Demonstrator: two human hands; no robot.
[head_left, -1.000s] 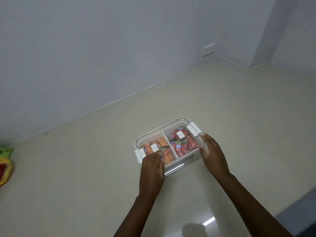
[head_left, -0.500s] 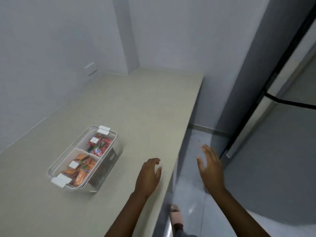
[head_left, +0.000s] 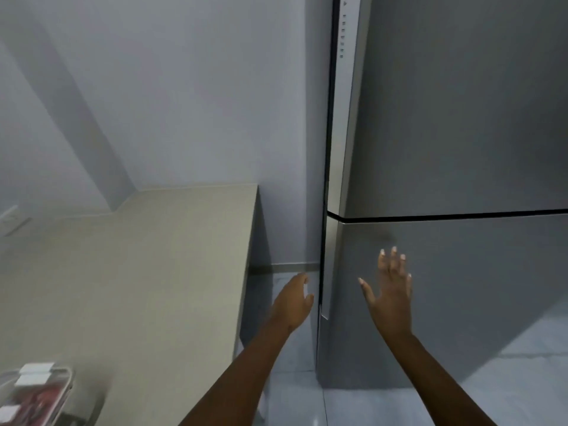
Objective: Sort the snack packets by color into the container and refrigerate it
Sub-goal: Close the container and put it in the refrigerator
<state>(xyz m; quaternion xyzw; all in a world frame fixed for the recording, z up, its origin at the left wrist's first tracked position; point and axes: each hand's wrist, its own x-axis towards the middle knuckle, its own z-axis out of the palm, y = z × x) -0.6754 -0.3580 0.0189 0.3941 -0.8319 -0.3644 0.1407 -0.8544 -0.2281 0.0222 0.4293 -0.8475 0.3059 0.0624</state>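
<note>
A beige counter (head_left: pixel 153 272) carries 1 clear container (head_left: pixel 40 392) of packets.

Container (head_left: pixel 37 392) cut off at bottom-left corner, blurred; red packets (head_left: pixel 43 398) inside indistinct.

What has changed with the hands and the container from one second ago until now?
Both hands let go of the container, which now sits on the counter at the lower left of the view. The person turned right toward the refrigerator; the left hand reaches near its door edge, the right hand spreads open before the lower door. The container's lid stays on, packets inside.
</note>
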